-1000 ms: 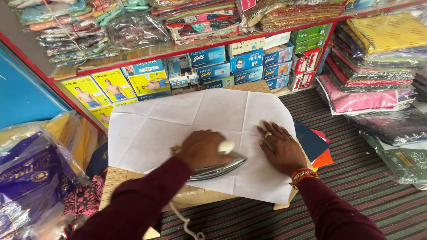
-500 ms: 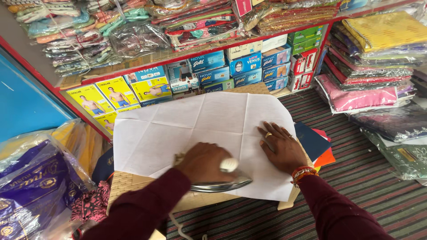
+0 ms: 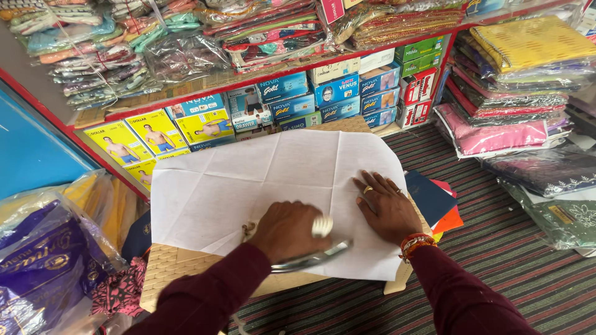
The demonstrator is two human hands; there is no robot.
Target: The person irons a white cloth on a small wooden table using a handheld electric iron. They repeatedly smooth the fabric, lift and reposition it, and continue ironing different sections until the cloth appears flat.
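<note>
In the head view, the left hand (image 3: 288, 228) gripped the white handle of one shiny metal flat iron (image 3: 310, 259), which had slid toward the near edge of the single creased white cloth (image 3: 273, 180) since a second before, so pressing had reached that near strip. The right hand (image 3: 386, 208) stayed open, flat on the cloth's right side, over one woven cream stool (image 3: 167, 273).

Shelf of coloured boxes (image 3: 292, 99), bagged folded fabrics (image 3: 521, 68), striped floor mat (image 3: 496, 248), blue wall panel (image 3: 31, 149)
</note>
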